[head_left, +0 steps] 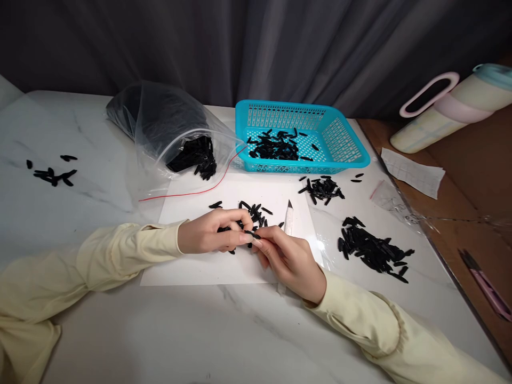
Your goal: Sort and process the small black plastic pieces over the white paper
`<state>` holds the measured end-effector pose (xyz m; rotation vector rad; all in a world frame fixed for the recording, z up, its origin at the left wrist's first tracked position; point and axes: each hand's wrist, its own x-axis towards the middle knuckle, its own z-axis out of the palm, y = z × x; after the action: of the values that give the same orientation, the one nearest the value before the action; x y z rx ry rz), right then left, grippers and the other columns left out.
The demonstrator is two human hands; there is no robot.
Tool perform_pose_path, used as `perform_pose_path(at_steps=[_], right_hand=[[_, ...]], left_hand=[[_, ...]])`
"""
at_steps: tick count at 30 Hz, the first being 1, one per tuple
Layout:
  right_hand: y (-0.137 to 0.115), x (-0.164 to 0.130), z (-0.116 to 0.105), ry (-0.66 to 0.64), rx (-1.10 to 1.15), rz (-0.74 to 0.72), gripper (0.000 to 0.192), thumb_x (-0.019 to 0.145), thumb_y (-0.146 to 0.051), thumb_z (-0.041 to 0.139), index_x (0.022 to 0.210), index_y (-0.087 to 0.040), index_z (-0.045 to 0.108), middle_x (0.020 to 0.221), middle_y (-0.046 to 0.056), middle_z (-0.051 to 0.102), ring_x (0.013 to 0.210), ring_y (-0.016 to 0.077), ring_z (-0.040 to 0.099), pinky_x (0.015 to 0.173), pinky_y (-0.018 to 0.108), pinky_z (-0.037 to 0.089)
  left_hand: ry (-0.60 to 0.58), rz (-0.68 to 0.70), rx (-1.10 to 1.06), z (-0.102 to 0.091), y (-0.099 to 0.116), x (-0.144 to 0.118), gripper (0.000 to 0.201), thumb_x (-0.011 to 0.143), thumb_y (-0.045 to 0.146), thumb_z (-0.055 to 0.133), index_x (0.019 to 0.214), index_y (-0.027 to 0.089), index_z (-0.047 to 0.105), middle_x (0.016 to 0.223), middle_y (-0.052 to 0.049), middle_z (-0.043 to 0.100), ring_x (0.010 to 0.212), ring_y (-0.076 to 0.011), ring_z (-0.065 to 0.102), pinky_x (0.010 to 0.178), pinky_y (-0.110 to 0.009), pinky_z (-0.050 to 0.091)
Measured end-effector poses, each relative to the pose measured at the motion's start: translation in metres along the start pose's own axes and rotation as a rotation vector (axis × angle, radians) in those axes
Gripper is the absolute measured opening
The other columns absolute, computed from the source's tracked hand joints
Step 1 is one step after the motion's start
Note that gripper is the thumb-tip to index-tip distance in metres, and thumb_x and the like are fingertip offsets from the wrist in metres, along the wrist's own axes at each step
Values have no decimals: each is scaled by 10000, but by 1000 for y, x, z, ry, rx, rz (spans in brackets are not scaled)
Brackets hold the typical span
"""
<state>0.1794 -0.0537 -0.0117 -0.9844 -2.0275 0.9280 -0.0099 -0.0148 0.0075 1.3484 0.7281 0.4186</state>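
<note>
Over a white sheet of paper [180,272], my left hand [212,230] and my right hand [294,261] meet fingertip to fingertip. Both are closed in a pinch on one small, slender black piece [252,234], which lies between them. Similar black pieces [256,213] are scattered on the paper just behind and under my fingers. Beside my right hand lies a white-handled craft knife [289,216], its dark pointed tip facing away; my hand covers part of its handle. What exactly the black pieces are, I cannot tell.
Behind the paper stand a clear zip bag [176,117] full of black pieces and a turquoise basket [304,168] holding more. Loose piles [372,248] lie right, a few pieces [54,176] far left. A tumbler [444,114] and pink-handled snips [488,290] rest on brown cardboard.
</note>
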Motion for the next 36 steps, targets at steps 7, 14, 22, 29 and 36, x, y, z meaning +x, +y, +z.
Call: perform_pose_path(at_steps=[7, 14, 22, 29, 36], right_hand=[[0, 0, 0, -4, -19, -26, 98, 922, -163, 399, 860, -204, 463, 521, -63, 460, 406, 81, 412, 449, 194, 365], [-1, 0, -1, -26, -42, 23, 127, 936, -212, 374, 857, -209, 474, 502, -56, 489, 399, 86, 435, 446, 192, 378], [-1, -1, -1, -23, -11, 61, 116, 933, -207, 393, 851, -209, 475, 495, -62, 490, 393, 80, 429, 436, 187, 373], [-1, -1, 0, 4, -75, -45, 92, 919, -167, 417, 871, -207, 486, 515, -56, 495, 408, 82, 435, 436, 190, 376], [-2, -2, 0, 31, -96, -18, 89, 916, -185, 432, 897, -212, 515, 599, -21, 594, 482, 97, 542, 477, 196, 433]], left_hand=[[-22, -54, -67, 2, 1, 0, 107, 828, 259, 455, 770, 172, 429, 450, 101, 378, 390, -43, 216, 401, -194, 186], [-53, -51, -94, 0, -1, 1, 113, 822, 272, 406, 777, 170, 423, 474, 81, 410, 393, -52, 240, 394, -200, 169], [-74, -23, -106, -4, -5, 1, 117, 811, 281, 384, 801, 173, 428, 464, 71, 420, 398, -66, 257, 400, -203, 195], [-84, -26, 16, -4, -2, 2, 322, 844, 351, 400, 600, 147, 452, 457, 51, 354, 404, -60, 268, 411, -230, 192], [-62, -34, 66, -4, -1, 0, 413, 864, 427, 427, 551, 157, 422, 428, 59, 300, 390, -56, 241, 402, -236, 168]])
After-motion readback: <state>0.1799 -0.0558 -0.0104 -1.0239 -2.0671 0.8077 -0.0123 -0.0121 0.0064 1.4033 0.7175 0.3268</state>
